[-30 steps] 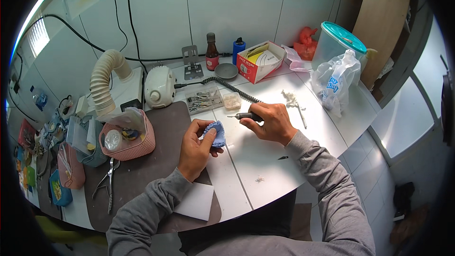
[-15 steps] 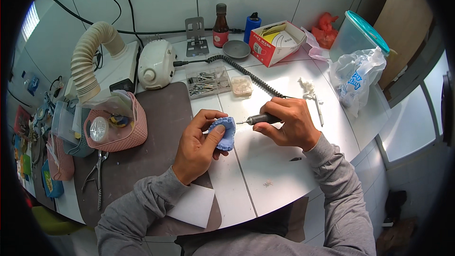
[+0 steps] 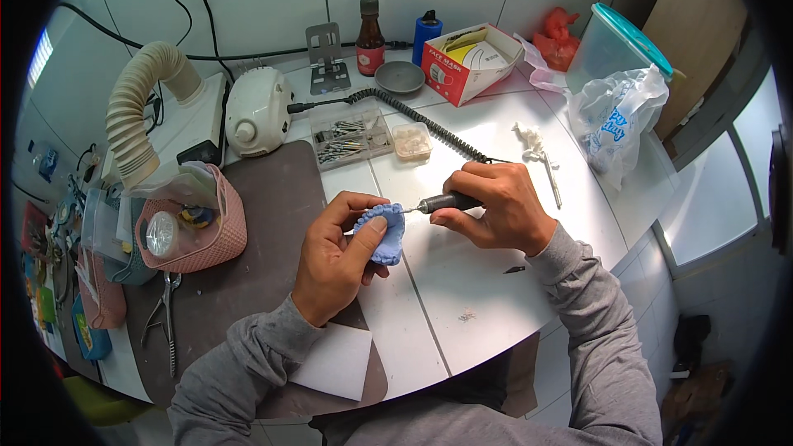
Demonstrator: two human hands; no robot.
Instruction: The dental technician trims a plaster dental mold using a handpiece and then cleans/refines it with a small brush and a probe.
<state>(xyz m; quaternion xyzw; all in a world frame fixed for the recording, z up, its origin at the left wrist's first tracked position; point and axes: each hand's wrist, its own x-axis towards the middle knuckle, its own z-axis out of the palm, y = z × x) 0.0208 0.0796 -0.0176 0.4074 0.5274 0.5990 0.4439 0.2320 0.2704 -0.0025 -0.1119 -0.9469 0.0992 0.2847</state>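
Note:
Between the thumb and fingers of my left hand (image 3: 337,249) is a blue dental cast (image 3: 388,239), its row of tooth shapes along the upper left edge. My right hand (image 3: 505,208) is closed round a dark rotary handpiece (image 3: 448,202). The handpiece points left, and its thin bit reaches the cast's upper right edge; whether it touches I cannot tell. A black coiled cord (image 3: 421,120) runs from behind my right hand to the white control unit (image 3: 258,113).
A case of burs (image 3: 351,139) and a small clear box (image 3: 411,141) lie beyond my hands. Left stand a pink basket (image 3: 194,231), pliers (image 3: 168,314) and a ribbed hose (image 3: 132,107). A red mask box (image 3: 446,74) and brown bottle (image 3: 370,41) are at the back.
The cast has turned slightly in my left hand, showing more of its tooth row. Both hands have shifted slightly left in the picture, along with the whole bench view.

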